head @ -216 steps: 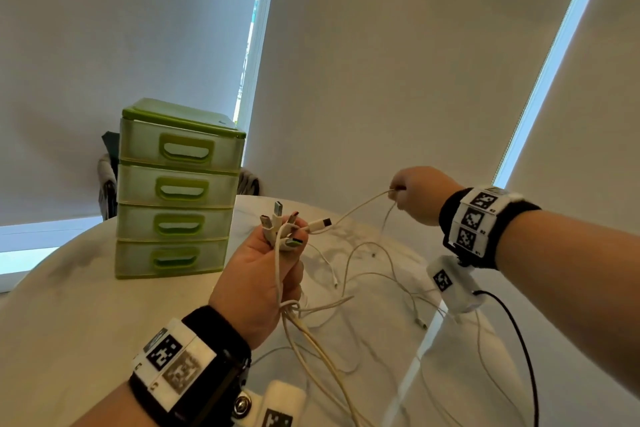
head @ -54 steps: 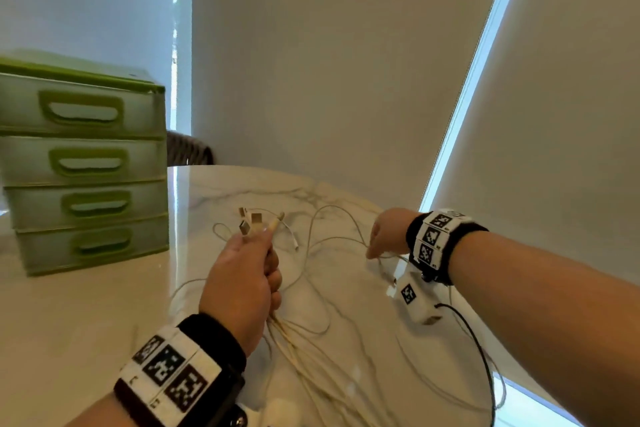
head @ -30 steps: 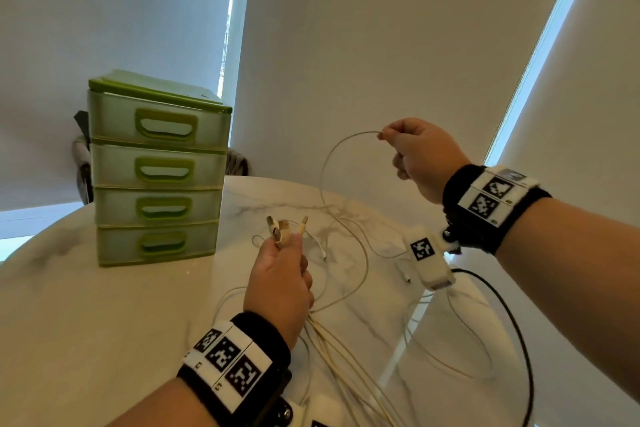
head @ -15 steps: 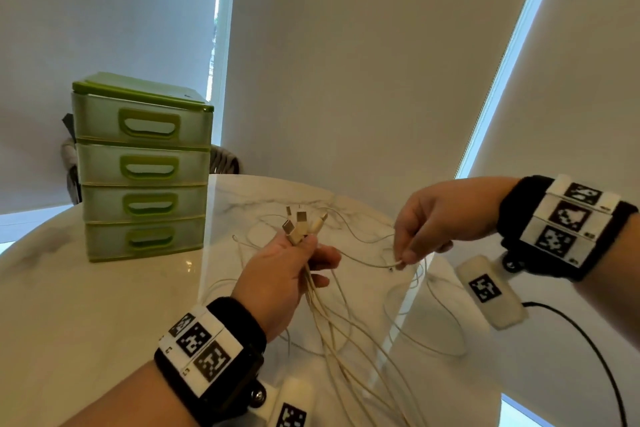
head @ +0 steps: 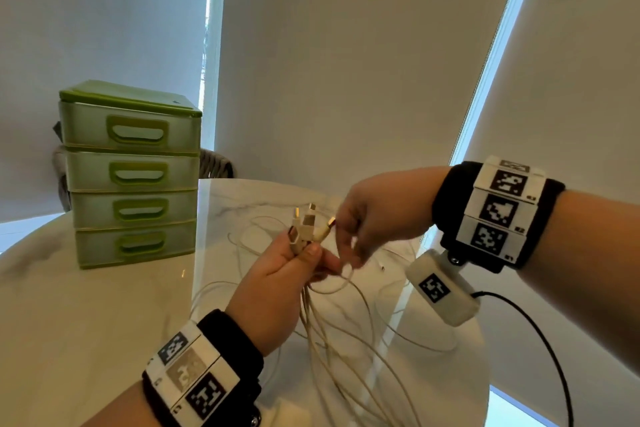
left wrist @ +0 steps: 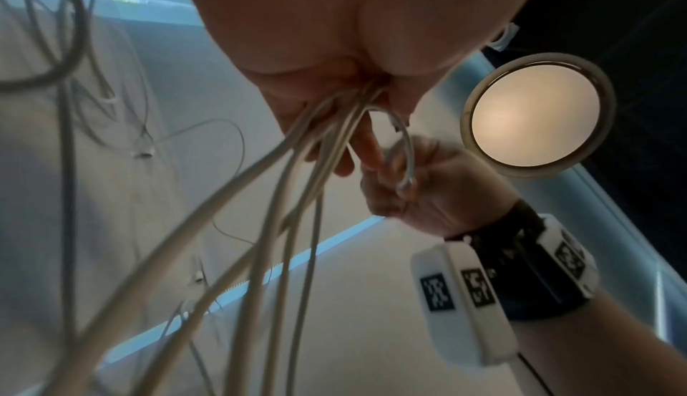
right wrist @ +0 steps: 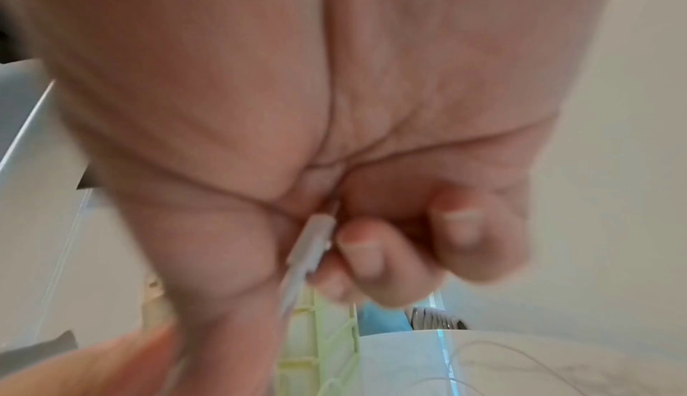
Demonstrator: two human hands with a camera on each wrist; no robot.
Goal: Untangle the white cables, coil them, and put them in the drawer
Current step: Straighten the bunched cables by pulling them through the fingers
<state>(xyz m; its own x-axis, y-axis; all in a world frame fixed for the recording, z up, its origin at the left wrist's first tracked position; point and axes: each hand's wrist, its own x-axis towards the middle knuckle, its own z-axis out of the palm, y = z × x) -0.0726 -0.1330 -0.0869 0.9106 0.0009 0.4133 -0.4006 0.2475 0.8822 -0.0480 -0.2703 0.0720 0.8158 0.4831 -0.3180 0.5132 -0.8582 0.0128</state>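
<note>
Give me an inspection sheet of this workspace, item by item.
Surface: round marble table, loose cable loops lying on it.
Job's things: white cables gathered in one bundle, plug ends sticking up; green drawer unit, all four drawers closed.
Clutter: nothing seen.
Grippers: left hand grips the bundle; right hand pinches one cable beside it.
Cables: black lead from the right wrist camera.
Surroundings: drawn roller blinds; chair back behind the table.

head view downward, wrist views close-up
</note>
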